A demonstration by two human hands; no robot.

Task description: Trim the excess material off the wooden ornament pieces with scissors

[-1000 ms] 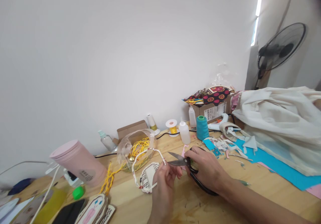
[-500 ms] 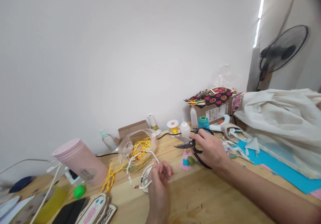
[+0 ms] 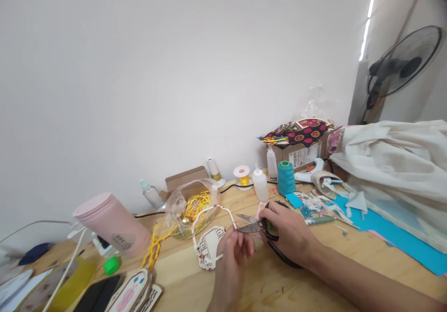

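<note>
My left hand (image 3: 234, 249) pinches a thin white fabric strip (image 3: 196, 226) with small red marks, which arcs up in a loop. Behind that hand lies a pale cut-out wooden plaque (image 3: 209, 247) with dark openwork along its edge. In my right hand (image 3: 288, 233) are black-handled scissors (image 3: 249, 224), fingers round the handles. The blades stand apart and point left, their tips right beside my left fingertips and the strip. Whether the blades touch the strip I cannot make out. A pink piece (image 3: 260, 208) is mostly covered by my right hand.
A clear bag of yellow cord (image 3: 197, 205) sits behind the loop. At left stand a pink tumbler (image 3: 111, 226), a green cap (image 3: 111, 266) and stacked decorated plaques (image 3: 129, 291). Glue bottles (image 3: 260, 185), a teal thread cone (image 3: 286, 179), fabric scraps (image 3: 316, 204) and blue sheet (image 3: 401, 249) lie rightward.
My right hand has brought the scissors down and left to my left fingertips, uncovering the teal cone. The strip's loop has shifted right with my left hand, showing more of the plaque.
</note>
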